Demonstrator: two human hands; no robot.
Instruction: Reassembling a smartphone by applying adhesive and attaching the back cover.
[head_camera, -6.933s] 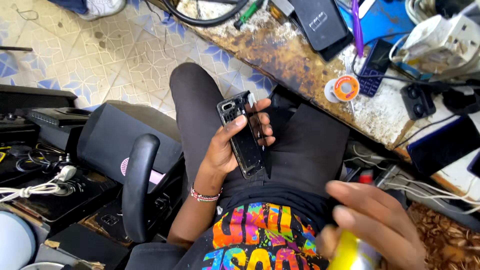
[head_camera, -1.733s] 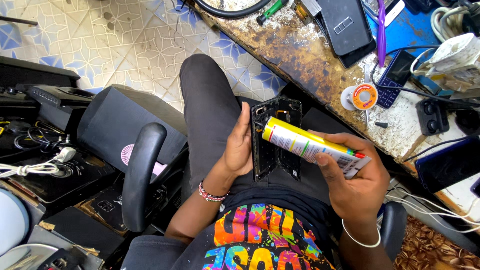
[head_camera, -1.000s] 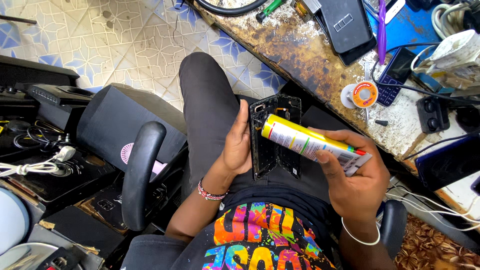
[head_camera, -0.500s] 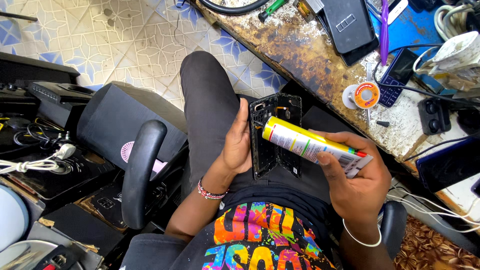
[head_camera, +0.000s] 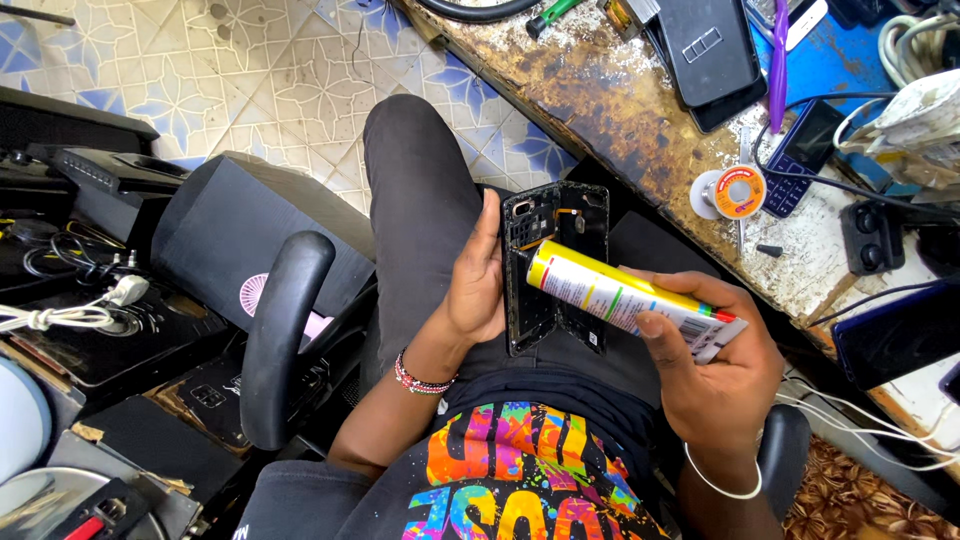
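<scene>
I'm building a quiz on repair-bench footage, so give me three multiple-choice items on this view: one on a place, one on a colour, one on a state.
1. Where is the solder spool?
A. on the floor tiles
B. on the worn bench
C. on the chair armrest

2. What colour is most of the tube in the right hand?
A. yellow
B. blue
C. black

3. How is the phone frame in the left hand?
A. closed, with its screen lit
B. snapped in two
C. open, with its insides showing

Answers: 1 B, the spool stands on the stained benchtop beside a keypad phone. 2 A, its body is yellow. 3 C, the frame is bare, with its inner parts exposed.
</scene>
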